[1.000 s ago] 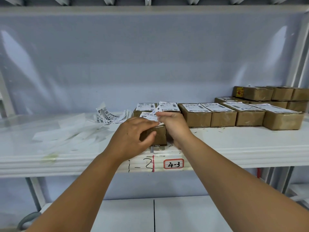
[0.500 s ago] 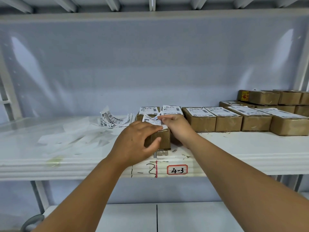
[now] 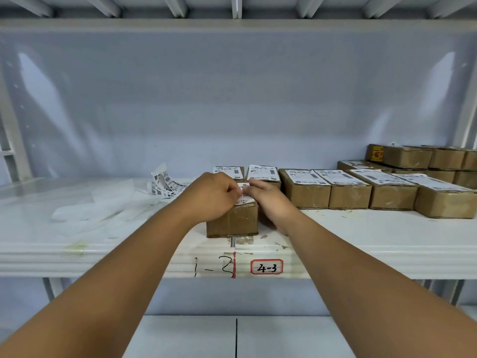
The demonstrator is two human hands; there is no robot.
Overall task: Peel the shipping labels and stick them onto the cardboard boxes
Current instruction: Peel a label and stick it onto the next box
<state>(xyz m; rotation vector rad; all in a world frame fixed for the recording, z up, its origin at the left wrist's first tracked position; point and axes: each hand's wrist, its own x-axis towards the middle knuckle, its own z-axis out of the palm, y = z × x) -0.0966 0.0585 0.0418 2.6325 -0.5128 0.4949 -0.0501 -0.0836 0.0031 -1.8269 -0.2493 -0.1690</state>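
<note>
At left, label strip [image 3: 166, 186] lies loose. Centre, left hand [image 3: 211, 197], fingers curled, pinches label [image 3: 245, 194] edge. Raised moments ago, label now flat on cardboard box [image 3: 232, 221]. Beside it, right hand [image 3: 271, 202], fingers straight, presses down. Sticking nearly done.

White shelf [image 3: 361, 233] is carrying all items. Cardboard box [image 3: 232, 220] is sitting at its front edge, under the left hand [image 3: 209, 200] and right hand [image 3: 271, 202]. Two labelled boxes [image 3: 263, 174] are standing just behind the hands. A row of labelled boxes [image 3: 348, 192] is running off beside the right hand. A curled label strip [image 3: 167, 186] and translucent backing sheets [image 3: 103, 205] are lying beyond the left hand
</note>
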